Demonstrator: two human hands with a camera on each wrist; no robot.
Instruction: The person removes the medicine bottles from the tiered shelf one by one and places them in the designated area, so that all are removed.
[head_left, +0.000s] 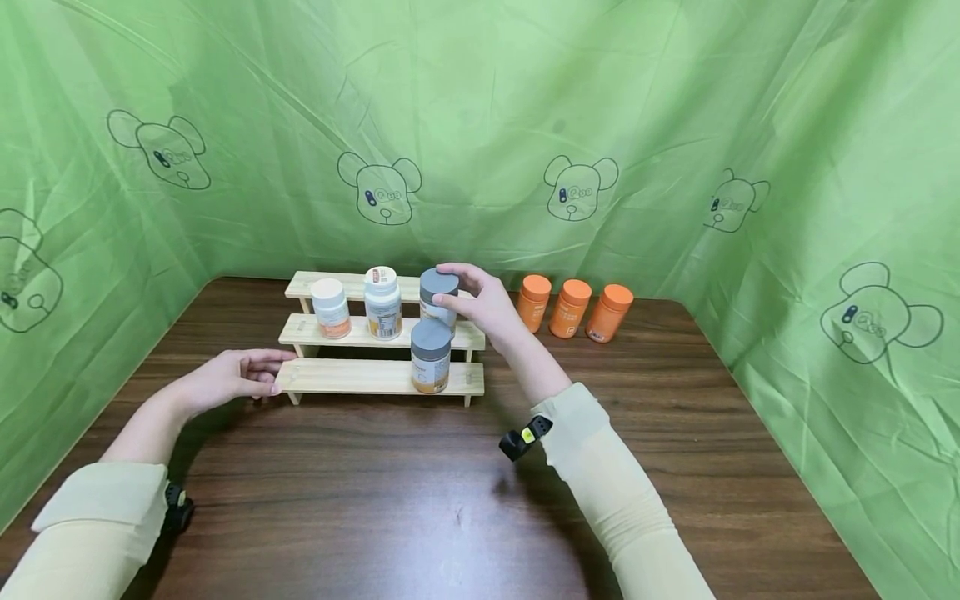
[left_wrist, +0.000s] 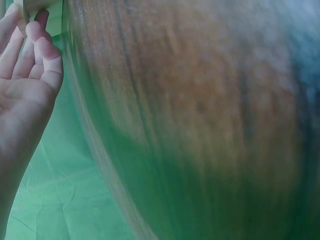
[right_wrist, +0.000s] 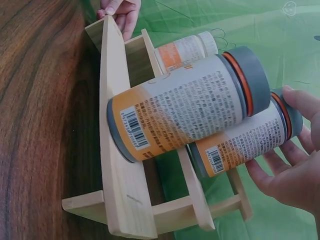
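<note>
A three-tier wooden display rack [head_left: 352, 377] stands on the table. My right hand [head_left: 491, 307] holds a grey-lidded supplement bottle [right_wrist: 245, 140] at the middle tier, thumb and fingers around its lid and side. A matching grey-lidded bottle [head_left: 431, 367] stands upright on the lowest tier, overlapping the held one in the head view. With thumb and fingers, my left hand [head_left: 221, 382] grips the left end of the lowest tier; the right wrist view shows those fingers [right_wrist: 131, 19] at the board's end. On the middle tier stand a white-and-orange bottle [head_left: 331, 308] and a white-capped bottle [head_left: 383, 304].
Right of the rack, three orange bottles [head_left: 535, 303] stand in a row on the dark wooden table [head_left: 420, 500]. A green curtain [head_left: 480, 100] with printed bear heads surrounds the table at the back and sides.
</note>
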